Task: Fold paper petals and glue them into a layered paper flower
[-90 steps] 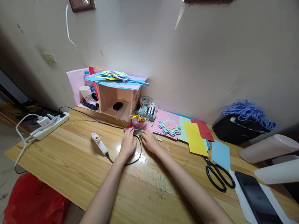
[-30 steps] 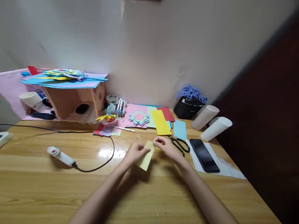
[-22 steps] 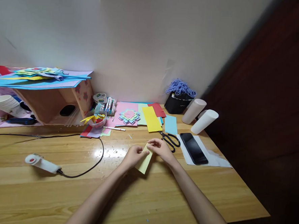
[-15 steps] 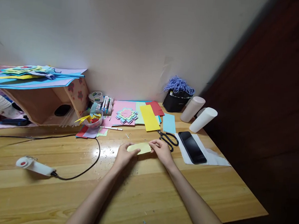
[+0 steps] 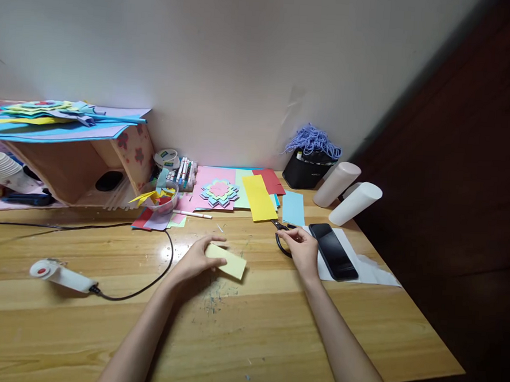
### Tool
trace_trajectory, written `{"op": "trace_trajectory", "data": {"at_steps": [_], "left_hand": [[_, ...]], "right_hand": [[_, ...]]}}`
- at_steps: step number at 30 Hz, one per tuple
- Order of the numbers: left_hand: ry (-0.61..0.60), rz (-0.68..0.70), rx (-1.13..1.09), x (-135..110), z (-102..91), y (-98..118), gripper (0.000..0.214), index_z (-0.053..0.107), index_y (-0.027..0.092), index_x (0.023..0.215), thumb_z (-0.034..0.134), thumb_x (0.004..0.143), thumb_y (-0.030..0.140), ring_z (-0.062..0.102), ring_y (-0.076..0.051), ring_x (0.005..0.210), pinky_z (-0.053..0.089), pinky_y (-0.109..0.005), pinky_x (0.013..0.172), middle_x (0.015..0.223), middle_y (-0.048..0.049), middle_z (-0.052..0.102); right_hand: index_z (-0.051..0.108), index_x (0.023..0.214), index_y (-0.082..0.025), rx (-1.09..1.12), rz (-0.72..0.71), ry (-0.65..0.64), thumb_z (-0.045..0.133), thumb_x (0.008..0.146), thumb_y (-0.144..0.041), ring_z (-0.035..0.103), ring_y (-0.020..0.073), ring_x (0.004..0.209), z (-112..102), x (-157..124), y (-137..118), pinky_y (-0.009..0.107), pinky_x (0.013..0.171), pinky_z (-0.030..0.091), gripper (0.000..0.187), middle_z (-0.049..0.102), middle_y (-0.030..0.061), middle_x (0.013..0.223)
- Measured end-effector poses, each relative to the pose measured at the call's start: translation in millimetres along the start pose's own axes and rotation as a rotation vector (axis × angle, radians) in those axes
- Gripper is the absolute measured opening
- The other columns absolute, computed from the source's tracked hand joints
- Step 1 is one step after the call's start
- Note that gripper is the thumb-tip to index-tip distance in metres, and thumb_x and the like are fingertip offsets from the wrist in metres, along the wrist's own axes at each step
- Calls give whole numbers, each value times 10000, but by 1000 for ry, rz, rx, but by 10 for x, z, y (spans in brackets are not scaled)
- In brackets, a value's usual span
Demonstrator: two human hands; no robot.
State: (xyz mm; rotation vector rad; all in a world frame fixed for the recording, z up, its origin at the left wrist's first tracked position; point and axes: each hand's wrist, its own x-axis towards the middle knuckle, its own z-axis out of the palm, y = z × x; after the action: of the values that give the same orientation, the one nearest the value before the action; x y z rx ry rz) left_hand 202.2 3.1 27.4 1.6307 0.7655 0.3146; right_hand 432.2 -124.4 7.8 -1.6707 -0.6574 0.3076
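Note:
My left hand (image 5: 195, 259) holds a pale yellow folded paper (image 5: 229, 262) between thumb and fingers, just above the table. The paper slants, its right end free. My right hand (image 5: 302, 251) is at the black-handled scissors (image 5: 279, 243), its fingers curled together on the handle. One handle loop shows to the left of the fingers; the other is mostly hidden by the hand. The scissors' blades point towards a bright yellow paper strip (image 5: 260, 198), and a light blue paper (image 5: 293, 208) lies just beyond the hand.
A black phone (image 5: 333, 251) rests on white paper at the right, near two white rolls (image 5: 355, 204). Behind are a layered paper flower (image 5: 219, 193), markers (image 5: 184, 172) and a tub of scraps (image 5: 162, 198). A white corded tool (image 5: 62, 275) lies left; paper bits dot the table.
My right hand has let go of the pale yellow paper and moved right to the scissors. My left hand has shifted left with the paper, which has turned to slope down rightward.

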Motion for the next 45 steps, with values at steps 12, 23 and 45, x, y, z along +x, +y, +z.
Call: {"op": "trace_trajectory", "data": {"at_steps": [12,23,45], "left_hand": [[-66,131,159,-80,2,-96,754,450,220,1236,739,540,227,408,-250,1189,274,-369,1015,1309,-95,446],[262,169,156,-263,-211,-311,382,478,179,1139,499,780,307,539,-109,619,439,-244,611,928,-56,605],[506,247,295,-358,-324,-340,262,519,196,1044,374,847,290,571,-148,694,430,-273,657,931,-57,614]], "right_hand": [[667,711,-193,-122,-141,-357,593,725,-365,615,200,745,396,-326,-26,318,716,469,188,680,63,778],[634,695,-179,-151,-278,-421,544,752,-374,616,165,682,1261,139,-351,259,640,460,223,676,43,718],[634,724,43,-359,-933,-658,381,778,-463,612,77,690,2425,535,-3021,150,607,394,568,640,24,687]]}}
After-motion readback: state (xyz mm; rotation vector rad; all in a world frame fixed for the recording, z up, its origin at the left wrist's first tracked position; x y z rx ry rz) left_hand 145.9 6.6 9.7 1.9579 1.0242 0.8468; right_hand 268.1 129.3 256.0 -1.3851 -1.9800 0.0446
